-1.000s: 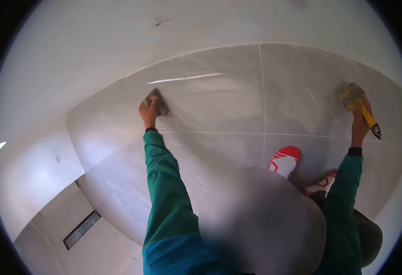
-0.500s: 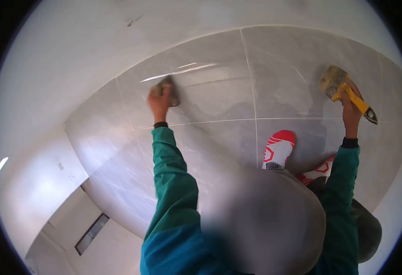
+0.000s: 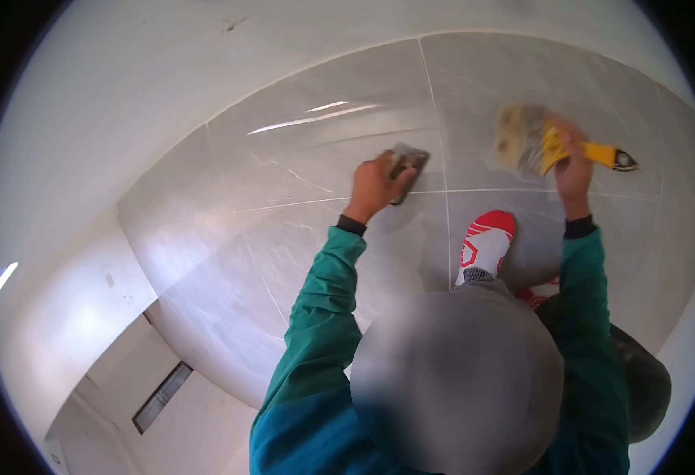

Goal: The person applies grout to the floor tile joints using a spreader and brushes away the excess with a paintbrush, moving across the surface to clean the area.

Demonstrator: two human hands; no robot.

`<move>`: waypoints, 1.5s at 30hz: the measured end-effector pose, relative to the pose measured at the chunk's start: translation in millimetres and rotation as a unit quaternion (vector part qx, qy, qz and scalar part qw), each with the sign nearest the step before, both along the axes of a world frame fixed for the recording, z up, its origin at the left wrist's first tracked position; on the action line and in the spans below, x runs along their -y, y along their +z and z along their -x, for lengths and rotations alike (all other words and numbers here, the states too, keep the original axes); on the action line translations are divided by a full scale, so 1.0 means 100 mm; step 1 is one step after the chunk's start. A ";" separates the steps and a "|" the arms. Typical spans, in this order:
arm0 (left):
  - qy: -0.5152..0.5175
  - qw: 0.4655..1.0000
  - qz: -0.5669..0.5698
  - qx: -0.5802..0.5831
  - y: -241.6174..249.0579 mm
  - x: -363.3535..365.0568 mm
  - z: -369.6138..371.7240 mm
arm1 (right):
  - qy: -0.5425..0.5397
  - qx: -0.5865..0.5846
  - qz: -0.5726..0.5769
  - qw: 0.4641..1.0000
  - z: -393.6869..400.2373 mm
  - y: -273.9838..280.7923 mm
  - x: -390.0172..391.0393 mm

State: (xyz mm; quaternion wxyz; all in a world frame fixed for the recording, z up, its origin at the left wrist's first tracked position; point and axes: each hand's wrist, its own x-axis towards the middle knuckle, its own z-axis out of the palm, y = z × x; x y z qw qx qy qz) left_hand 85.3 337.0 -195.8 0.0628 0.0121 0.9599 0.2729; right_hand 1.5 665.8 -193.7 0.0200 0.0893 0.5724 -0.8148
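Note:
My left hand (image 3: 377, 186) is closed on a small dark flat block (image 3: 412, 165), which it holds against the grey tiled floor beside a pale grout line. What kind of block it is, I cannot tell. To the right, my right hand (image 3: 574, 170) grips a wide brush (image 3: 529, 141) by its yellow handle, which ends in a black tip. The brush's tan head points left and is blurred by motion over the tiles.
Large grey floor tiles (image 3: 347, 162) with thin light joints run up to a white wall (image 3: 165, 95). My foot in a red and white sock (image 3: 486, 241) stands between my arms. A narrow dark-framed panel (image 3: 162, 396) shows at lower left.
My left hand has slid right across the tile with the dark block, from the left tile to near the middle joint. My right hand has swung the brush to the left.

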 end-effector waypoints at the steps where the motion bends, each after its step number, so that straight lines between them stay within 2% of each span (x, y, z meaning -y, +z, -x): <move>1: 0.006 1.000 0.008 -0.007 0.14 -0.01 0.07 | 0.075 0.005 0.006 0.997 -0.09 -0.03 0.13; 2: 0.131 0.988 -0.075 0.011 0.28 0.00 0.15 | 0.143 0.010 0.013 0.990 -0.24 -0.03 0.28; 3: 0.251 0.954 -0.157 0.035 0.37 0.05 0.16 | 0.197 0.034 -0.009 0.980 -0.39 -0.05 0.44; 4: 0.260 0.951 -0.162 -0.044 0.24 0.37 0.07 | 0.252 0.059 -0.032 0.965 -0.53 -0.02 0.61; 6: 0.276 0.956 -0.073 -0.073 0.33 1.00 -0.13 | 0.350 0.030 -0.065 0.934 -0.75 0.22 0.91; 7: 0.283 0.954 0.024 -0.093 0.31 1.37 -0.26 | 0.352 0.026 -0.064 0.933 -0.82 0.28 0.95; 8: 0.330 0.939 -0.024 -0.096 0.27 1.71 -0.38 | 0.421 -0.003 -0.093 0.902 -0.89 0.31 0.98; 9: 0.353 0.932 0.017 -0.078 0.32 1.97 -0.47 | 0.486 -0.031 -0.120 0.865 -0.93 0.31 1.01; 10: 0.415 0.904 -0.087 -0.060 0.18 2.33 -0.62 | 0.487 -0.030 -0.114 0.866 -0.94 0.30 1.03; 12: 0.437 0.897 -0.060 -0.036 0.05 2.65 -0.77 | 0.450 -0.010 -0.073 0.890 -0.95 0.25 0.98; 13: 0.412 0.908 -0.046 -0.055 0.05 2.60 -0.74 | 0.397 -0.034 -0.087 0.913 -0.92 0.22 0.97; 14: 0.387 0.919 -0.032 -0.071 -0.02 2.47 -0.73 | 0.380 0.001 -0.087 0.921 -0.84 0.21 0.89; 15: 0.388 0.921 0.020 -0.035 -0.06 2.29 -0.66 | 0.361 0.037 -0.088 0.928 -0.70 0.27 0.81; 16: 0.315 0.947 0.057 0.006 -0.01 1.98 -0.56 | 0.327 0.041 -0.096 0.939 -0.62 0.23 0.72; 18: 0.267 0.963 -0.024 0.027 -0.03 1.77 -0.55 | 0.295 0.045 -0.104 0.949 -0.49 0.26 0.57; 19: 0.314 0.949 -0.013 0.040 -0.03 1.97 -0.60 | 0.290 0.046 -0.132 0.947 -0.44 0.34 0.49; 20: 0.286 0.956 0.056 -0.022 0.02 2.20 -0.64 | 0.276 0.037 -0.164 0.946 -0.32 0.39 0.43; 22: 0.378 0.920 -0.093 -0.046 0.07 2.12 -0.63 | 0.244 0.031 -0.136 0.960 -0.24 0.40 0.37; 24: 0.238 0.969 0.067 0.020 0.04 1.89 -0.57 | 0.227 0.040 -0.093 0.969 -0.33 0.32 0.40; 25: 0.299 0.953 -0.012 0.046 0.18 1.78 -0.50 | 0.227 0.033 -0.102 0.968 -0.33 0.28 0.38; 26: 0.293 0.953 0.073 -0.011 0.03 2.11 -0.62 | 0.224 0.019 -0.115 0.968 -0.38 0.23 0.36; 28: 0.405 0.911 -0.029 -0.072 -0.05 2.27 -0.73 | 0.212 0.008 -0.111 0.971 -0.26 0.27 0.35; 29: 0.372 0.924 -0.056 -0.075 -0.08 2.18 -0.68 | 0.216 0.022 -0.098 0.971 -0.33 0.32 0.34; 30: 0.313 0.949 0.028 -0.006 -0.09 1.93 -0.55 | 0.214 0.033 -0.104 0.971 -0.35 0.33 0.37; 31: 0.165 0.984 0.052 -0.047 -0.08 1.51 -0.40 | 0.202 0.066 -0.052 0.976 -0.33 0.31 0.43; 32: 0.091 0.993 -0.006 -0.080 -0.01 0.93 -0.24 | 0.192 0.098 0.001 0.977 -0.34 0.30 0.45; 33: 0.113 0.990 -0.064 0.046 0.11 0.47 -0.07 | 0.256 0.097 -0.065 0.960 -0.34 0.34 0.47; 34: 0.112 0.990 -0.072 0.039 0.31 0.32 0.10 | 0.289 0.032 -0.122 0.949 -0.39 0.34 0.56; 35: 0.170 0.976 -0.135 0.034 0.48 0.21 0.26 | 0.311 -0.025 -0.178 0.933 -0.47 0.37 0.69; 36: 0.223 0.954 -0.196 0.039 0.57 0.16 0.36 | 0.352 0.012 -0.137 0.926 -0.54 0.47 0.84; 37: 0.261 0.942 -0.209 -0.009 0.64 0.32 0.41 | 0.398 0.049 -0.091 0.912 -0.61 0.58 1.01; 38: 0.305 0.925 -0.220 -0.063 0.74 0.54 0.47 | 0.381 -0.037 -0.022 0.924 -0.83 0.46 1.25; 40: 0.355 0.886 -0.271 -0.123 1.04 0.70 0.55 | 0.525 -0.128 -0.151 0.828 -1.11 0.39 1.68; 41: 0.356 0.875 -0.295 -0.141 1.13 0.73 0.56 | 0.520 -0.128 -0.157 0.830 -1.12 0.32 1.81; 43: 0.351 0.865 -0.324 -0.155 1.20 0.74 0.49 | 0.593 -0.160 -0.153 0.774 -1.03 0.21 1.92; 45: 0.346 0.894 -0.260 -0.116 1.20 0.78 0.33 | 0.463 -0.122 -0.154 0.864 -0.63 0.04 1.61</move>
